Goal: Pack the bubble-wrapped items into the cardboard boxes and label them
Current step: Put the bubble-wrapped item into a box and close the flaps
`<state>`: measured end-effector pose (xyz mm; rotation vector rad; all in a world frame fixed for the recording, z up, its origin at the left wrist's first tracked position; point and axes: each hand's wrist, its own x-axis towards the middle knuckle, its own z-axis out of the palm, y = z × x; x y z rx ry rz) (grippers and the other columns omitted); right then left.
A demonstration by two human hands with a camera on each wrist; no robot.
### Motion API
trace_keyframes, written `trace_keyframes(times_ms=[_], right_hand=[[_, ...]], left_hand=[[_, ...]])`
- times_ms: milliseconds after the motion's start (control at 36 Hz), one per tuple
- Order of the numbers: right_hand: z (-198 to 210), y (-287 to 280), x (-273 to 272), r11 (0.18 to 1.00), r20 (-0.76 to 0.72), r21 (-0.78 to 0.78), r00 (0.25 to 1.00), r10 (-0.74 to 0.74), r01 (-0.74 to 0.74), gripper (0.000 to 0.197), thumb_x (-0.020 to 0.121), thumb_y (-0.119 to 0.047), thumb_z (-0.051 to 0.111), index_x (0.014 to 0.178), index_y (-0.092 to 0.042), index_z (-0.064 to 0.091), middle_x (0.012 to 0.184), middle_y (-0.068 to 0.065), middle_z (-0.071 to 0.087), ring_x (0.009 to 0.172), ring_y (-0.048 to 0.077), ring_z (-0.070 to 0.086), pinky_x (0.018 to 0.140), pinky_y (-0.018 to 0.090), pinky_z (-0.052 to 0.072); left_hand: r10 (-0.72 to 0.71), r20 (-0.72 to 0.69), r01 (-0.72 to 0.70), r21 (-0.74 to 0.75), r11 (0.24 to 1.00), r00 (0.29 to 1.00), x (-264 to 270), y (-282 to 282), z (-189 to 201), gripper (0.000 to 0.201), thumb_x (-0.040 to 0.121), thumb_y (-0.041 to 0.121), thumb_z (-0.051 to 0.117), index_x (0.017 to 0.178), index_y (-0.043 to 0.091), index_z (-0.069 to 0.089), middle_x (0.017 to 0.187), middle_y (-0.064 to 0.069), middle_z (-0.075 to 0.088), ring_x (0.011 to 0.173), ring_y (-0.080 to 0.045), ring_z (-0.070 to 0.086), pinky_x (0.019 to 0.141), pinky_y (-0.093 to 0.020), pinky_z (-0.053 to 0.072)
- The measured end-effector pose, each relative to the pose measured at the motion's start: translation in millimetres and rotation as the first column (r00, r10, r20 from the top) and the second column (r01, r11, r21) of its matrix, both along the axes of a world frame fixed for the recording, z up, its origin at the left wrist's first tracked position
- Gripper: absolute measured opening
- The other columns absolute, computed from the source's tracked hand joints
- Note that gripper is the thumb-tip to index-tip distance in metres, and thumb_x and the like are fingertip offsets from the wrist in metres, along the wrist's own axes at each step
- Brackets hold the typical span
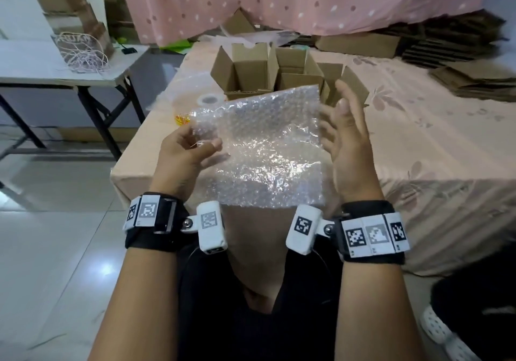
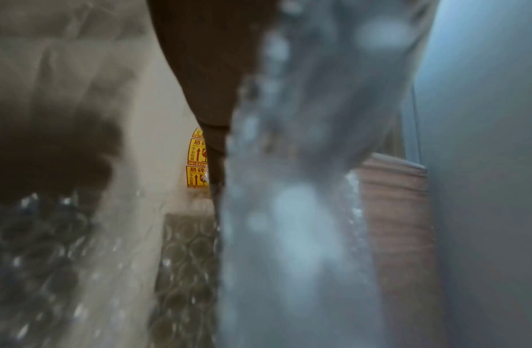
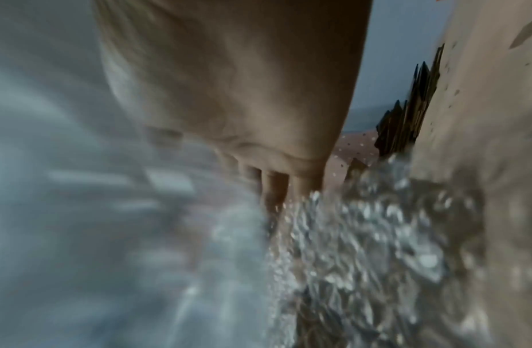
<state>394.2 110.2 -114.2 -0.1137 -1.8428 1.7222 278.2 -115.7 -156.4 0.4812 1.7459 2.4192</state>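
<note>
Head view: bubble wrap sheet between hands — left hand pinching edge.

Clear bubble wrap sheet, crinkled and glossy, held upright in mid-air above the bed edge, just before a cluster of open brown cardboard boxes standing with flaps raised on the bed.

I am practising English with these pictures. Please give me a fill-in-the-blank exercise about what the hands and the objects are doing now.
1. The left hand pinches the sheet of ____ wrap.
2. The right hand is ____, its fingers straight beside the sheet.
3. The cardboard boxes behind the sheet stand with their flaps ____.
4. The stickers are ____ in colour.

Missing words: bubble; open; open; yellow
</note>
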Motion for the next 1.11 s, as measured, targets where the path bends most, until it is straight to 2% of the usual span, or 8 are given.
trace_keyframes(times_ms=[139, 361, 500, 583, 805, 861, 972, 1111], right_hand=[[-3.1, -0.3, -0.9, 0.995, 0.168, 0.016, 0.981, 0.099, -0.103, 0.07, 0.088, -0.057, 0.059, 0.149, -0.037, 0.029, 0.121, -0.023, 0.059, 0.113, 0.001, 0.061, 0.087, 0.031, 0.054], [-18.4, 0.3, -8.1, 0.993, 0.28, 0.003, 0.953, 0.113, -0.118, 0.044, 0.072, -0.033, 0.081, 0.109, -0.032, 0.058, 0.124, 0.011, 0.059, 0.105, 0.023, 0.067, 0.08, 0.051, 0.06], [-25.2, 4.4, -9.2, 0.994, 0.253, 0.036, 0.963, 0.091, -0.103, 0.028, 0.08, -0.009, 0.077, 0.095, -0.025, 0.06, 0.089, 0.012, 0.066, 0.077, 0.024, 0.062, 0.066, 0.038, 0.051], [-26.2, 4.2, -9.4, 0.995, 0.219, 0.016, 0.971, 0.092, -0.098, 0.029, 0.081, -0.002, 0.075, 0.098, -0.021, 0.061, 0.087, 0.014, 0.073, 0.077, 0.02, 0.064, 0.066, 0.031, 0.05], [-23.7, 4.2, -10.5, 0.997, 0.101, -0.066, 0.994, 0.034, -0.027, 0.038, 0.086, 0.014, 0.06, 0.099, -0.021, 0.063, 0.087, 0.003, 0.075, 0.08, 0.018, 0.071, 0.071, 0.034, 0.058], [-22.7, 4.6, -10.7, 0.993, 0.067, -0.111, 0.997, 0.031, -0.024, 0.038, 0.087, 0.017, 0.055, 0.099, -0.018, 0.062, 0.082, 0.002, 0.074, 0.076, 0.017, 0.07, 0.065, 0.034, 0.058], [-23.0, 5.6, -11.2, 0.992, 0.051, -0.128, 0.999, 0.013, -0.007, 0.037, 0.087, 0.015, 0.056, 0.1, -0.019, 0.062, 0.085, 0.007, 0.073, 0.081, 0.025, 0.068, 0.081, 0.041, 0.056], [-23.9, 7.8, -9.1, 0.986, 0.165, -0.165, 0.984, 0.063, -0.035, 0.035, 0.087, -0.001, 0.07, 0.113, -0.023, 0.06, 0.094, 0.007, 0.074, 0.076, 0.014, 0.071, 0.055, 0.02, 0.051]], left_hand=[[0.084, -0.009, -0.083, 0.083, 0.993, 0.996, -0.3, 1.0, 1.2, 0.022, 0.087, -0.011, 0.063, 0.092, 0.01, 0.064, 0.082, -0.003, 0.064, 0.077, -0.017, 0.064, 0.073, -0.037, 0.06], [0.156, -0.008, -0.153, 0.128, 0.98, 0.988, -3.0, 1.0, -2.0, 0.023, 0.088, -0.01, 0.064, 0.088, 0.013, 0.063, 0.081, -0.001, 0.065, 0.076, -0.015, 0.063, 0.071, -0.033, 0.059], [0.166, -0.003, -0.164, 0.148, 0.975, 0.986, -3.0, 2.4, -3.5, 0.022, 0.088, -0.008, 0.065, 0.089, 0.013, 0.061, 0.086, -0.002, 0.063, 0.079, -0.014, 0.063, 0.07, -0.029, 0.056], [0.166, -0.005, -0.162, 0.178, 0.971, 0.986, -3.2, 3.3, -3.6, 0.02, 0.089, -0.006, 0.066, 0.09, 0.014, 0.061, 0.086, -0.002, 0.062, 0.078, -0.014, 0.063, 0.071, -0.028, 0.055], [-0.165, 0.126, 0.158, 0.06, 0.986, 0.978, -0.5, 3.7, -3.4, 0.023, 0.087, 0.018, 0.069, 0.108, 0.009, 0.066, 0.117, -0.021, 0.069, 0.112, -0.035, 0.065, 0.091, -0.047, 0.056], [-0.191, 0.153, 0.198, -0.033, 0.98, 0.97, 0.8, 5.5, -5.9, 0.032, 0.082, 0.018, 0.074, 0.111, 0.008, 0.066, 0.113, -0.02, 0.071, 0.107, -0.031, 0.069, 0.085, -0.044, 0.056], [-0.168, 0.125, 0.183, -0.122, 0.976, 0.978, 4.0, 10.9, -7.8, 0.024, 0.077, 0.011, 0.075, 0.099, 0.01, 0.067, 0.092, -0.011, 0.075, 0.083, -0.022, 0.072, 0.072, -0.033, 0.056], [-0.085, 0.047, 0.091, -0.155, 0.984, 0.995, 4.4, 14.7, -4.5, 0.015, 0.087, 0.005, 0.069, 0.099, 0.012, 0.065, 0.081, -0.002, 0.074, 0.067, -0.014, 0.069, 0.05, -0.02, 0.047]])
